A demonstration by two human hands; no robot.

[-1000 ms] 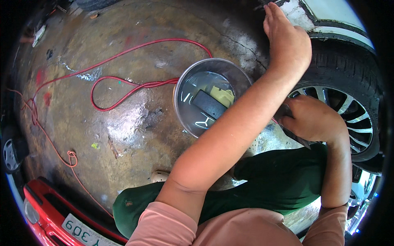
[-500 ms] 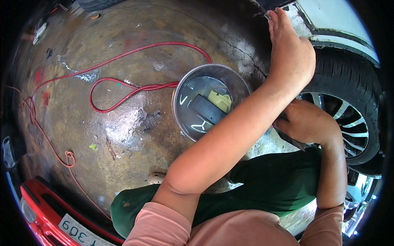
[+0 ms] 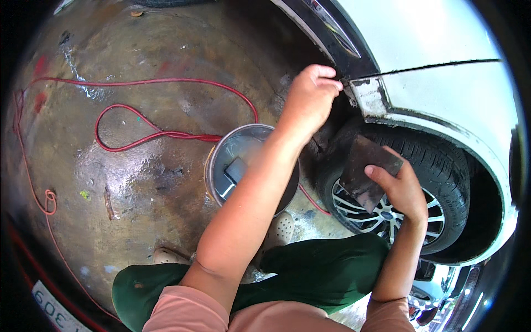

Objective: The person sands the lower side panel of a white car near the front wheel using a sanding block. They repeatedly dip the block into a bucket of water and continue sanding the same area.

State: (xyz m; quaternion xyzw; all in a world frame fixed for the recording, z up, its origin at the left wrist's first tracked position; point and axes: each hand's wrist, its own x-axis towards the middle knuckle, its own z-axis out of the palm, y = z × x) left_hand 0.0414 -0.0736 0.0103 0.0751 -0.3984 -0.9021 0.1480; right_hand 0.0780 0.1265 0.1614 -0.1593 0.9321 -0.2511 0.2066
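Note:
In my right hand [image 3: 401, 191] is a dark, square-cut sheet of sandpaper [image 3: 365, 171], its edges worn, with my thumb pressed across its face. It stands out in front of the car's wheel [image 3: 437, 207]. My left hand [image 3: 310, 99] reaches up to the lower corner of the white car's body, beside a scraped whitish patch [image 3: 371, 98] ahead of the wheel arch. Its fingers are bent and close together at the dark trim; what they pinch, if anything, is hidden. Beneath my left forearm sits a metal bucket [image 3: 213, 160] of cloudy water with a dark block [image 3: 235, 170] in it.
A red hose [image 3: 166, 82] loops over the wet concrete floor [image 3: 149, 199], and a thinner orange line [image 3: 48, 232] runs down the left. The white car [image 3: 426, 33] fills the upper right. Part of a red vehicle's licence plate [image 3: 52, 307] shows at lower left.
My view has shifted, bringing more of the white car into the picture. My right hand has lifted the sandpaper into plain sight. The left hand remains at the panel's lower corner.

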